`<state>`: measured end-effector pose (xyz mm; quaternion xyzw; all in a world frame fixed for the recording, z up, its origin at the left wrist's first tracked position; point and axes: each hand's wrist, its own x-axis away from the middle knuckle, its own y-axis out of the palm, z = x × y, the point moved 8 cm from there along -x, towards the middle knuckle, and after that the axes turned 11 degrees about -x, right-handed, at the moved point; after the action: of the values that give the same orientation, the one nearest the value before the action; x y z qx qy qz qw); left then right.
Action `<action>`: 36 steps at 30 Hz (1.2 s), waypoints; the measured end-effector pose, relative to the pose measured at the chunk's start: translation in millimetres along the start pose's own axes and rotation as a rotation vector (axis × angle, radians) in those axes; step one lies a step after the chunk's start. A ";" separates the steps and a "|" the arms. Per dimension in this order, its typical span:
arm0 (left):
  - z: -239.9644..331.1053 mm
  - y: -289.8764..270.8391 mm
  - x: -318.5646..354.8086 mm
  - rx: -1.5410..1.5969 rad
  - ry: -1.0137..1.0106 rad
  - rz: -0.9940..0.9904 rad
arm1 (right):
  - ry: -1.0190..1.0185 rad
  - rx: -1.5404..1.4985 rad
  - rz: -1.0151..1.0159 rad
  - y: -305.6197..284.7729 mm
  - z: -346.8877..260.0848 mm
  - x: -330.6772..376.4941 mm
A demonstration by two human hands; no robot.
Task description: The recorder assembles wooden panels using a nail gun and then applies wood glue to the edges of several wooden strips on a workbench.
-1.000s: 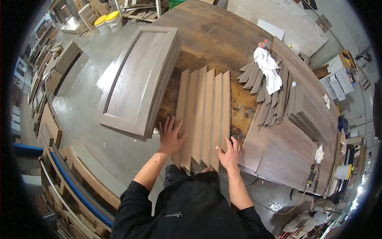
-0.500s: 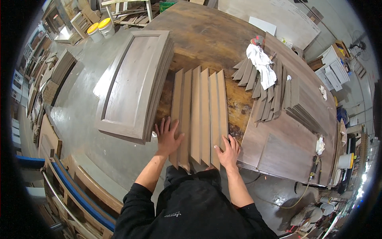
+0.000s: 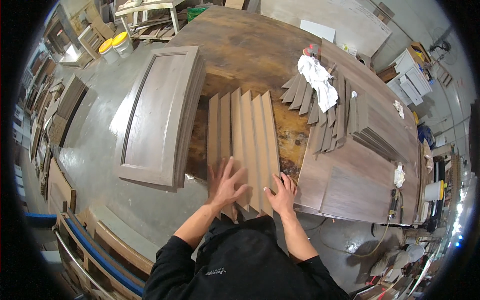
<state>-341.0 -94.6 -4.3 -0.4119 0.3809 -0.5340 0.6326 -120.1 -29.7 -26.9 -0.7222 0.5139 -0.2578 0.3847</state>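
Several long tan wood strips [image 3: 256,145] with pointed, angled ends lie side by side before me on the dark-stained table, their narrow edges darker. My left hand [image 3: 225,187] is over the near part of the left strips, palm down and fingers spread, slightly blurred. At the near right end of the row is my right hand [image 3: 281,194], its thumb on the outermost strip and its fingers apart by that strip's outer edge. Neither hand is closed round a strip. The near ends of the left strips are partly hidden behind my left hand and forearm.
A stack of grey-brown panel doors [image 3: 160,115] stands close on the left. To the right lie fanned grey-brown strips [image 3: 340,110] under a white cloth [image 3: 318,80], beside a broad brown panel [image 3: 360,195]. An air hose [image 3: 382,237] hangs at the table's right edge.
My left hand has moved right, from the row's outer left edge onto the strips. The left strips sit closer to the others. My right hand stays at the right edge.
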 end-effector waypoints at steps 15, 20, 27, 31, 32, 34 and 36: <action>-56.9 4.0 10.2 0.022 -0.256 0.062 | 0.026 -0.336 0.175 -50.9 24.2 -37.3; -35.5 4.9 -1.9 -0.061 -0.320 0.017 | 0.237 -0.200 0.398 -108.5 114.4 -113.9; 65.5 1.9 -31.0 -0.128 -0.082 0.022 | 0.155 -0.190 0.346 -116.5 134.7 -204.2; 113.6 26.4 -41.7 -0.059 -0.037 -0.025 | 0.267 -0.057 0.303 -115.9 140.4 -234.2; 121.6 34.3 -41.1 -0.022 -0.038 -0.013 | 0.310 0.015 0.287 -115.6 143.0 -238.6; 132.5 41.9 -41.4 0.014 -0.045 0.005 | 0.275 0.009 0.323 -117.5 138.7 -244.2; 138.8 49.7 -44.1 0.027 -0.046 -0.054 | 0.167 -0.060 0.279 -113.7 127.2 -255.6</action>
<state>-201.3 -30.6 2.8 -0.4255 0.3480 -0.5462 0.6320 -47.3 267.7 -0.4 -0.6309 0.6469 -0.2454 0.3512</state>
